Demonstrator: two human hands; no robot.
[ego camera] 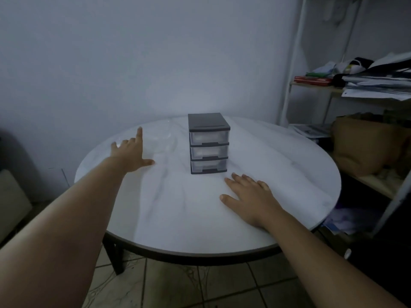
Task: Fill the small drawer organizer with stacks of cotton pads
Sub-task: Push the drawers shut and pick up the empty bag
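A small drawer organizer (208,143) with a dark frame and three clear drawers stands upright near the middle of the round white table (189,218). All three drawers are shut, and something pale shows faintly through their fronts. My left hand (133,152) reaches out left of the organizer with fingers spread, over a clear plastic bag (163,141) lying flat on the table. My right hand (249,196) rests palm down on the tabletop just in front and to the right of the organizer. Neither hand holds anything.
A plain wall stands behind the table. At the right is a shelving unit (355,85) piled with papers and books, with a brown bag (364,145) below. Tiled floor (200,285) shows beneath the table's near edge.
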